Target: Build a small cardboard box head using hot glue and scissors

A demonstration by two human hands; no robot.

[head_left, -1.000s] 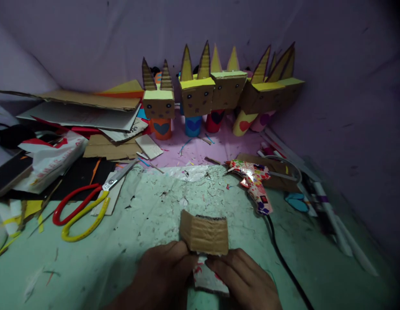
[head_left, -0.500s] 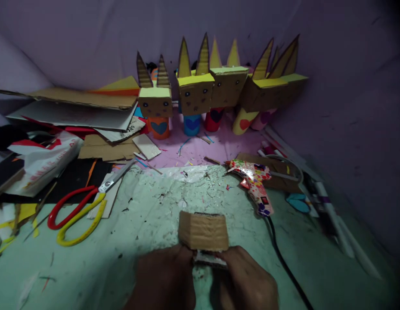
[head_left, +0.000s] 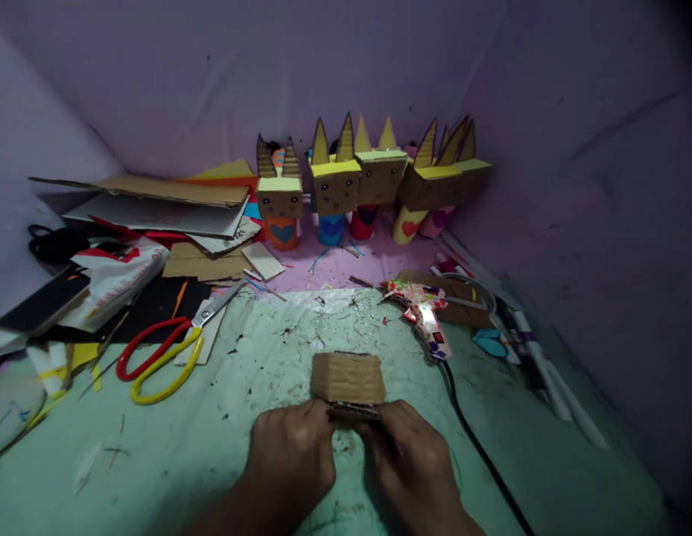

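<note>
Between my two hands is a small folded piece of brown cardboard (head_left: pixel 348 378), its ribbed face tilted up and a cut, layered edge toward me. My left hand (head_left: pixel 294 450) is closed on its near left corner. On the near right corner my right hand (head_left: pixel 416 458) pinches the same cardboard. The undersides of my fingers are hidden. Beyond the cardboard to the right lies a flower-patterned glue gun (head_left: pixel 427 316), its black cord running toward me. Scissors (head_left: pixel 178 346) with one red and one yellow handle lie to the left, blades pointing away.
Several cardboard-headed figures with pointed ears (head_left: pixel 331 186) stand along the back wall. Stacked cardboard sheets (head_left: pixel 172 190), a white plastic bag (head_left: pixel 119 279) and black card fill the left. White sticks and pens (head_left: pixel 541 365) lie at the right. Scraps litter the green tabletop (head_left: pixel 256 380).
The camera view has shifted, so the figures appear lower and smaller. The cardboard has tipped slightly, its near edge closer to the upper piece. Both hands keep their hold.
</note>
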